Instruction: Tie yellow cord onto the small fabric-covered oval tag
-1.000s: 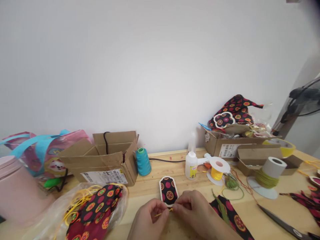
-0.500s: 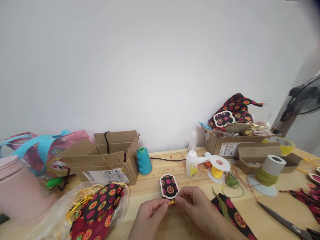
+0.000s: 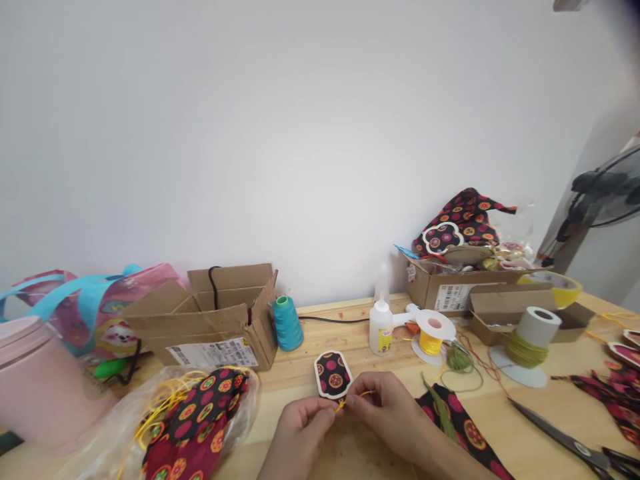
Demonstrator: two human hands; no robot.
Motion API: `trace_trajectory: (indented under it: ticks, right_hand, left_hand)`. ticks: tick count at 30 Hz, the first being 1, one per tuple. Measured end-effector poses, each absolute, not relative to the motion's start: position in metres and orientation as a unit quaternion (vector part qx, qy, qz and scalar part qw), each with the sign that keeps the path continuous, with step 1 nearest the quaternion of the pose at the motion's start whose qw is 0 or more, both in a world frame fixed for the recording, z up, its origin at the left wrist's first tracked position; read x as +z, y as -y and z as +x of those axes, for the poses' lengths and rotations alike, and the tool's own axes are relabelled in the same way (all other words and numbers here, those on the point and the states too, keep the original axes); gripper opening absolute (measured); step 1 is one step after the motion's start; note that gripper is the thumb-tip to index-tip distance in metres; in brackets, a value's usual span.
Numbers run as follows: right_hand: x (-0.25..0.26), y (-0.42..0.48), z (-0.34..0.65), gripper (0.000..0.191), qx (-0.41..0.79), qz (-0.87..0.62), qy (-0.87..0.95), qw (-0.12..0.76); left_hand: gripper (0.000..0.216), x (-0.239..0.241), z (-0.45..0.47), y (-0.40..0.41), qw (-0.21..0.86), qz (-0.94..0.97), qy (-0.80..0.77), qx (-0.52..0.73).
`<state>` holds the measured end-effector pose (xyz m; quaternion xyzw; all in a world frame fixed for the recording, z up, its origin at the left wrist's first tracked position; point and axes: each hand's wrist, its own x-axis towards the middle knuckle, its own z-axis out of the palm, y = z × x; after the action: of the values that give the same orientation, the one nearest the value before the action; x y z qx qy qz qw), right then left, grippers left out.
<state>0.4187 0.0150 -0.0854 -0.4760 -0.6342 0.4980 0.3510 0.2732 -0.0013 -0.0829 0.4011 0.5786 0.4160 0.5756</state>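
Framed panel (image 3: 333, 375) before thread cone (image 3: 287, 325) and glue bottle (image 3: 381, 330), carton (image 3: 200, 328) to the left, scissors (image 3: 557, 433) to the right.

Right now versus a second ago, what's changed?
The fabric-covered piece has its near end higher in view, and more yellow cord shows between the left hand and the right hand. Both hands pinch the cord. The glue bottle and teal thread cone stayed put.
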Motion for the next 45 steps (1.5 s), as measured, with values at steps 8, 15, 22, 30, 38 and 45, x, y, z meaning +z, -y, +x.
trace_trajectory:
  ticks: [8,15,22,30,38,45]
  right_hand:
    - [-0.075,-0.01,0.416,0.017,0.502,-0.46,0.625,0.382]
    - [-0.077,-0.011,0.416,0.018,0.499,-0.478,0.602,0.399]
    - [-0.075,-0.012,0.415,0.019,0.504,-0.477,0.603,0.394]
    - [-0.081,-0.011,0.415,0.02,0.51,-0.44,0.648,0.355]
    - [-0.076,-0.01,0.418,0.02,0.362,-0.373,0.773,0.364]
    - [-0.077,-0.01,0.413,0.018,0.451,-0.405,0.691,0.394]
  left_hand:
    - [0.039,-0.091,0.266,-0.001,0.608,0.448,-0.506,0.416]
    - [0.037,-0.095,0.266,-0.004,0.601,0.446,-0.499,0.436]
    - [0.037,-0.087,0.267,-0.002,0.597,0.429,-0.511,0.445]
    - [0.047,-0.083,0.272,-0.002,0.6,0.42,-0.536,0.42]
    - [0.046,-0.084,0.273,-0.004,0.6,0.413,-0.528,0.438]
    - [0.039,-0.072,0.272,0.005,0.605,0.4,-0.525,0.445]
